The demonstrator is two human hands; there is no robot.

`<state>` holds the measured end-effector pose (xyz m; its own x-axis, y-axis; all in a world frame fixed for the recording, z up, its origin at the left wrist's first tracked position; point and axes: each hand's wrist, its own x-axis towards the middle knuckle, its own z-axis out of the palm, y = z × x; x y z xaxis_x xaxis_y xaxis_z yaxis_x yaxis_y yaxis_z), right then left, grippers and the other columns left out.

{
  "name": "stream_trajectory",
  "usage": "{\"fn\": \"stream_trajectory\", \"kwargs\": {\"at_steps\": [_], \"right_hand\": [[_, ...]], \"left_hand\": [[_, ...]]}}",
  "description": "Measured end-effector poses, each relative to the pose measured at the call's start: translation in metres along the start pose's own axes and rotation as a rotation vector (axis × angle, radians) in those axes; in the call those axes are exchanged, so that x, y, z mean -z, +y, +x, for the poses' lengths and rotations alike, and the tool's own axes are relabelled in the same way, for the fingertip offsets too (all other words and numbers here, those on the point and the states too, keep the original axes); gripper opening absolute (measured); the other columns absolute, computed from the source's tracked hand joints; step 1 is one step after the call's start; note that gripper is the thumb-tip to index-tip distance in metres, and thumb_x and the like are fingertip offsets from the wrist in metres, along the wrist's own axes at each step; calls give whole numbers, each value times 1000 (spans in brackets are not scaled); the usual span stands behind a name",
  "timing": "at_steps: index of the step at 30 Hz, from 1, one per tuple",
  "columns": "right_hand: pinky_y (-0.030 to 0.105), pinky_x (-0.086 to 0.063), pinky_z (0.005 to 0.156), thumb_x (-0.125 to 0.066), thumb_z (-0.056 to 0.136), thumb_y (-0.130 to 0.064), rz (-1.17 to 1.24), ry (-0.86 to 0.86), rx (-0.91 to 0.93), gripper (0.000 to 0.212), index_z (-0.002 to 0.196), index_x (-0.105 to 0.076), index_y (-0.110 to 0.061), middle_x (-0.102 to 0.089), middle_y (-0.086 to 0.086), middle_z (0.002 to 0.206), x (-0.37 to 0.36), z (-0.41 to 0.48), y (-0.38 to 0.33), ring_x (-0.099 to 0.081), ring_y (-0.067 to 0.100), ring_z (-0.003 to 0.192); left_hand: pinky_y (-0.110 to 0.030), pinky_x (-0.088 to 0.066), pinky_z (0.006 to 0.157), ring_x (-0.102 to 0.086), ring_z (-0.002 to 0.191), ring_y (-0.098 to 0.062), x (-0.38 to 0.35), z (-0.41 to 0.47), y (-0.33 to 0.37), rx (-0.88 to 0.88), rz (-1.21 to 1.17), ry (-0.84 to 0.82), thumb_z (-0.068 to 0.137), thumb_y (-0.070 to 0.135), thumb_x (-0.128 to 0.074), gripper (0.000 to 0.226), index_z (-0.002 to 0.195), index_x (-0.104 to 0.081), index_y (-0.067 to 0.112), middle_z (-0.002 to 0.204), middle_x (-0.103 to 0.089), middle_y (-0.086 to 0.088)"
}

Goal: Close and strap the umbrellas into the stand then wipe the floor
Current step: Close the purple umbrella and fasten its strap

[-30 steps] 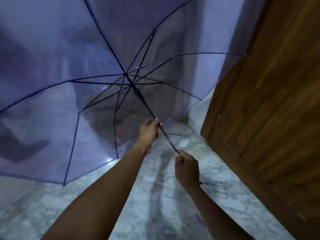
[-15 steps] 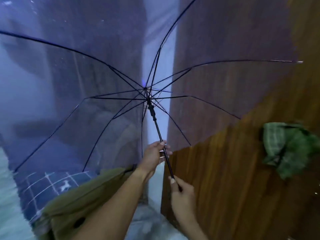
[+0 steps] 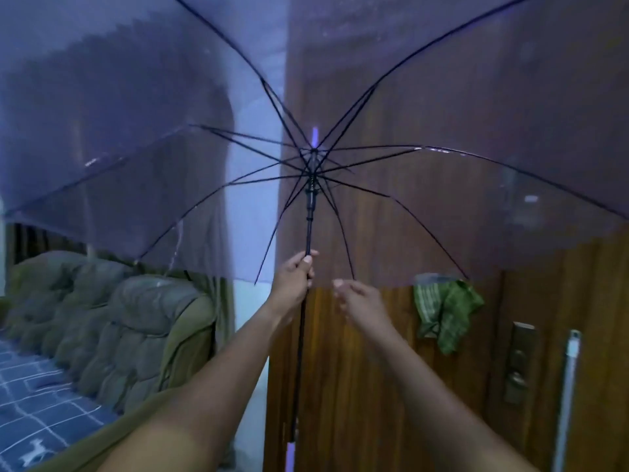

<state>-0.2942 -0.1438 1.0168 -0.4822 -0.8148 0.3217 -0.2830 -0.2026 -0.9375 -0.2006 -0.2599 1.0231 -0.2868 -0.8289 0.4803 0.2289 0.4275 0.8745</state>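
A see-through purple umbrella [image 3: 136, 107] is fully open and held upright in front of me, its black ribs fanning from the hub. My left hand [image 3: 294, 277] is shut on the black shaft [image 3: 309, 233] just below the runner. My right hand [image 3: 357, 296] hovers free to the right of the shaft, fingers loosely curled, holding nothing. The shaft runs down between my forearms to a pale purple handle [image 3: 290, 454] near the bottom edge. No stand is in view.
A wooden door [image 3: 391, 386] stands straight ahead with a lock plate [image 3: 519, 362] and a long metal handle [image 3: 566, 396]. A green checked cloth [image 3: 449, 311] hangs on the door. An olive sofa [image 3: 112, 321] and a blue patterned cover [image 3: 37, 410] lie at left.
The view has risen from the marble floor to the door. The umbrella has swung upright. My right hand has let go of the lower shaft and risen beside my left hand.
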Motion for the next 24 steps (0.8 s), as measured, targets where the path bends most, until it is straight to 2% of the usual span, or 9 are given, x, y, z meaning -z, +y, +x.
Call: {"fn": "stream_trajectory", "kwargs": {"at_steps": [2,4,6,8,12,14,17,20,24], "right_hand": [[29,-46,72,-58,101,-34,-2,55,60,29,115,-73,-14,-67,-2,86,21,5,-35,-61,16,78],[33,-45,71,-54,102,-37,0,100,129,26,103,-71,-18,-64,1,87,44,1,-69,-59,21,80],[32,-43,64,-50,104,-39,-6,165,181,25,91,-63,-22,-60,5,88,71,-13,-98,-56,23,76],[25,-38,53,-47,105,-41,-31,253,174,29,96,-60,-16,-59,4,83,100,-29,-116,-56,20,64],[20,-35,40,-44,106,-38,147,482,85,39,101,-60,-2,-57,6,69,156,-68,-113,-48,15,46],[23,-35,40,-39,108,-36,288,613,64,37,102,-58,-4,-60,6,70,182,-90,-100,-46,16,43],[18,-32,35,-38,108,-31,448,721,27,34,87,-54,-10,-62,4,70,226,-126,-84,-47,12,37],[19,-36,39,-41,108,-30,541,818,-44,34,81,-52,-12,-63,3,70,269,-158,-72,-48,14,44],[19,-37,39,-41,107,-30,608,938,-68,32,84,-53,-11,-64,3,69,312,-194,-60,-48,14,46]], "left_hand": [[-16,-31,48,-38,52,-7,-18,-17,23,-40,10,-34,107,18,-43,24,106,-67,21,66,-47,5],[-16,-32,47,-42,52,-5,-37,-37,47,-100,45,-74,107,17,-44,24,104,-67,22,62,-51,9],[-23,-30,50,-43,56,-13,-57,-60,66,-156,84,-149,107,18,-45,26,100,-69,26,63,-51,5],[-28,-26,53,-39,61,-20,-76,-84,79,-183,151,-246,107,20,-46,25,104,-70,24,68,-48,-2],[-20,-24,46,-33,45,-2,-116,-143,105,-237,296,-402,107,15,-46,26,115,-70,9,60,-40,4],[-16,-31,46,-42,47,0,-129,-171,115,-306,384,-454,105,17,-50,25,116,-72,15,64,-53,4],[-31,-47,67,-64,72,-17,-131,-196,117,-375,660,-543,101,36,-55,24,95,-73,21,79,-70,-3],[-34,-44,58,-60,61,-18,-119,-210,114,-406,882,-523,97,61,-47,45,76,-65,24,65,-64,3],[-38,-52,64,-65,73,-23,-114,-226,111,-521,976,-483,98,64,-38,45,92,-69,31,73,-67,3]]}}
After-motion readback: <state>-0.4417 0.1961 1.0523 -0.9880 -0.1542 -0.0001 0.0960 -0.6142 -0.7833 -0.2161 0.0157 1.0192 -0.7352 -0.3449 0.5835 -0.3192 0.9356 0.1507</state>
